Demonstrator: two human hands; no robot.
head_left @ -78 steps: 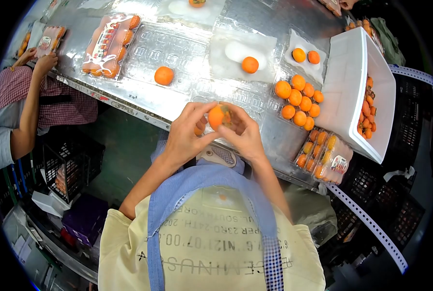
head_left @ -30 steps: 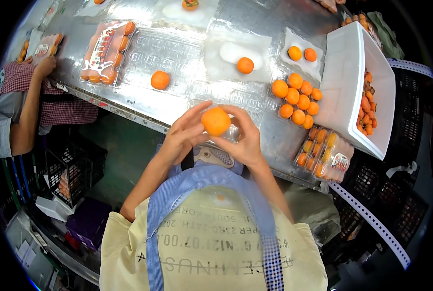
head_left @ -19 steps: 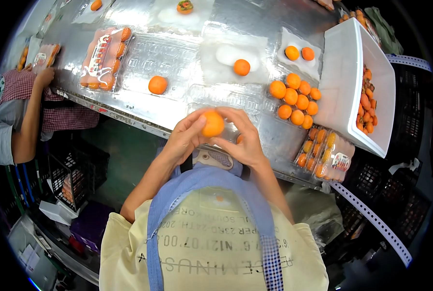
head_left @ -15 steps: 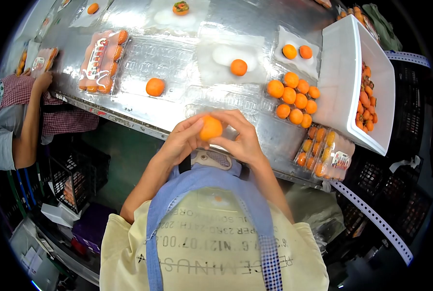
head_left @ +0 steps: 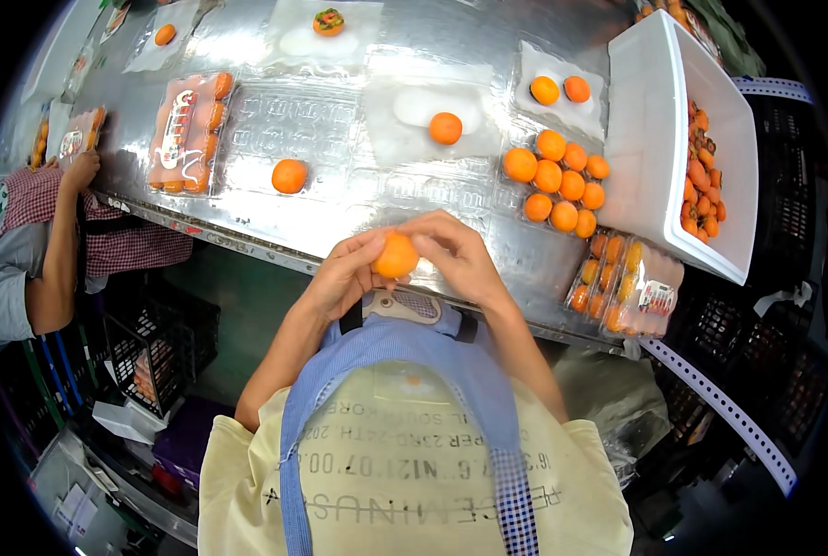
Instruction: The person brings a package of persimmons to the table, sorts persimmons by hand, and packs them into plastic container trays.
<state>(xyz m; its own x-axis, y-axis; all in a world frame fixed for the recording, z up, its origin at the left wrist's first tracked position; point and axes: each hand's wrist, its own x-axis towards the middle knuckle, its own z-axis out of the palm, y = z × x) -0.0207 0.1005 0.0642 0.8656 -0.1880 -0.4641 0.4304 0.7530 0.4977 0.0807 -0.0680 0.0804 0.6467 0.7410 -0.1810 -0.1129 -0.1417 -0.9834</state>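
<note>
My left hand (head_left: pixel 347 269) is closed around an orange persimmon (head_left: pixel 395 256), its thumb on the upper side and its fingers beneath. On the fruit's right side, my right hand (head_left: pixel 451 252) has bent fingers resting against its upper edge. Both hands are just in front of the metal table's edge, above my blue apron. A single persimmon (head_left: pixel 289 176) lies on the table ahead to the left. Another persimmon (head_left: pixel 445 129) sits on a white sheet (head_left: pixel 391 120). To the right, several persimmons (head_left: pixel 547 176) fill a clear tray.
A white foam box (head_left: pixel 638 139) on the right holds several persimmons with brown tops. Filled packs (head_left: pixel 655 292) stand at the right edge, and another pack (head_left: pixel 187 134) lies at left. A co-worker's hand (head_left: pixel 82 170) touches a pack at far left. Black crates (head_left: pixel 136 357) stand below.
The persimmon has turned a little in my hands. My right thumb has come away from its lower side, and the right fingers now bend closer over its top. The view has shifted slightly.
</note>
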